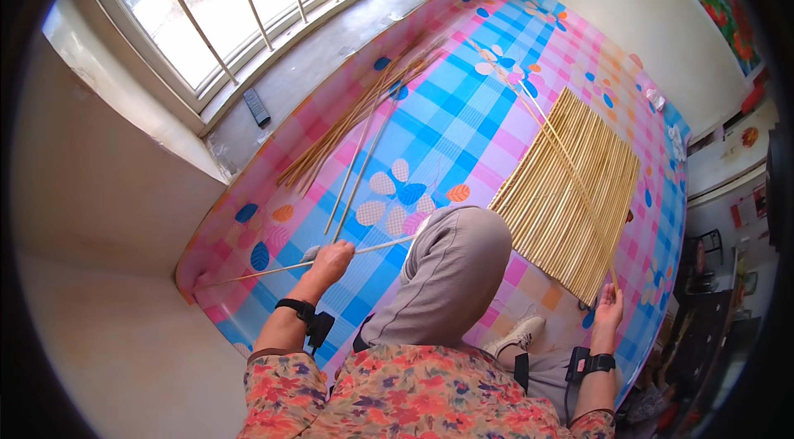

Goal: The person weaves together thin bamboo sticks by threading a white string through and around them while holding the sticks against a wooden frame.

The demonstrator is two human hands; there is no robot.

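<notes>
My left hand (331, 263) is closed around a thin pale stalk (256, 274), which sticks out to both sides of the fist, toward the left wall and behind my raised knee. At the right, my right hand (609, 308) has its fingers on the near end of a long stalk (613, 273). That stalk slants across a mat of straw-coloured stalks laid side by side (529, 215) and reaches past its far edge. Two loose stalks (361, 159) lie just beyond my left hand, and a bundle of brown stalks (331, 139) rests near the window ledge.
A pink and blue checked floor sheet (451, 124) with leaf prints spreads under everything and curls up along the walls. A dark remote control (256, 107) lies on the window ledge (347, 33). My knee (463, 253) stands between my hands. Dark furniture (715, 315) is at the right.
</notes>
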